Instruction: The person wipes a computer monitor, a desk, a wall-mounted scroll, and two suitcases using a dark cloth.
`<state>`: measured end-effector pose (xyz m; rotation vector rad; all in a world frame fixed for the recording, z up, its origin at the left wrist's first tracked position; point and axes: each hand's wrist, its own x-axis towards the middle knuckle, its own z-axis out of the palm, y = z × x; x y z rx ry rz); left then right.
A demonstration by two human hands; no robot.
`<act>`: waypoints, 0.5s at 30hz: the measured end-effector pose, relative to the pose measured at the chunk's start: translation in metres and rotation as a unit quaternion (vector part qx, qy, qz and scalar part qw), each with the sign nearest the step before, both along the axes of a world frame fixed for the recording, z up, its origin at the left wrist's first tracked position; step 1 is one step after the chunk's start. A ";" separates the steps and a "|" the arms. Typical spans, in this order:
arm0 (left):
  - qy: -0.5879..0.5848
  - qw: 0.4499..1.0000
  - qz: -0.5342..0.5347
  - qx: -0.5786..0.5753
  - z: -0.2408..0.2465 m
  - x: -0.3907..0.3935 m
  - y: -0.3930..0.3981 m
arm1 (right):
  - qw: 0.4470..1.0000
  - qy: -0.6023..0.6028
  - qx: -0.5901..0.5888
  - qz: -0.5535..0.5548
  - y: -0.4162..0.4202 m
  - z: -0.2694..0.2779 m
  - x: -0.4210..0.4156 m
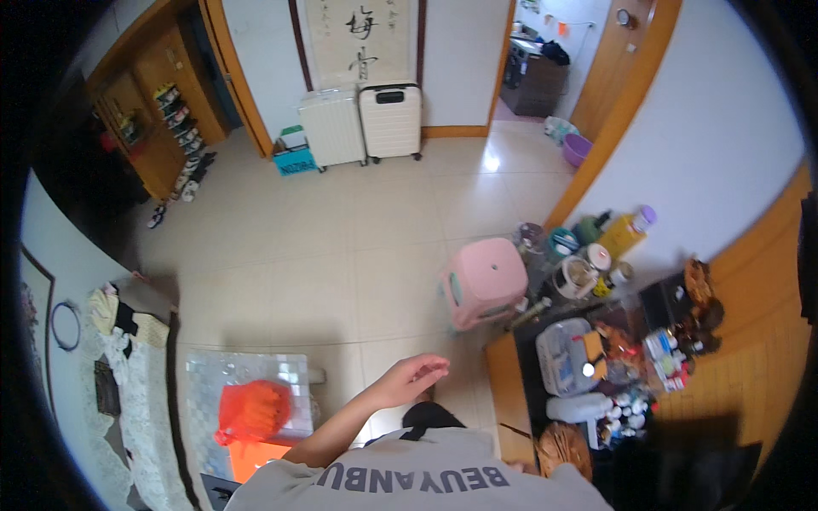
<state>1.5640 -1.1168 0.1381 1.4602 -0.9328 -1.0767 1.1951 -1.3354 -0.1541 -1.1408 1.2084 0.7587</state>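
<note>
My left hand (pixel 412 381) reaches out in front of my body, above the tiled floor. Its fingers are loosely curled and apart, with nothing held. Of my right hand (pixel 525 467), only what seems to be a small patch of skin shows past the shirt's edge; its fingers are hidden. The wooden cabinet (pixel 508 377) stands close on the right. A pink plastic stool (pixel 492 271) is ahead and to the right of my left hand. Left of my forearm, a red plastic bag (pixel 254 410) with something orange inside rests on a table with a tiled-pattern cover (pixel 208 377).
The cabinet top carries a clear plastic box (pixel 565 358), a white kettle (pixel 569 278), a yellow bottle (pixel 623 233) and several small bottles. Two cream suitcases (pixel 390 121) stand at the far wall beside a blue box (pixel 296 161). A lace-covered sofa (pixel 150 409) runs along the left.
</note>
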 end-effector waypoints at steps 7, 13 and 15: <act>0.075 0.992 0.090 -0.052 -0.003 0.162 -0.045 | 0.907 -0.370 -0.124 -0.160 -0.115 0.052 0.352; 0.158 0.944 0.289 -0.018 -0.013 0.291 -0.111 | 0.903 -0.332 0.187 -0.197 -0.103 0.266 0.593; 0.179 0.958 0.223 -0.005 0.003 0.349 -0.136 | 0.849 -0.349 0.323 -0.229 -0.104 0.260 0.642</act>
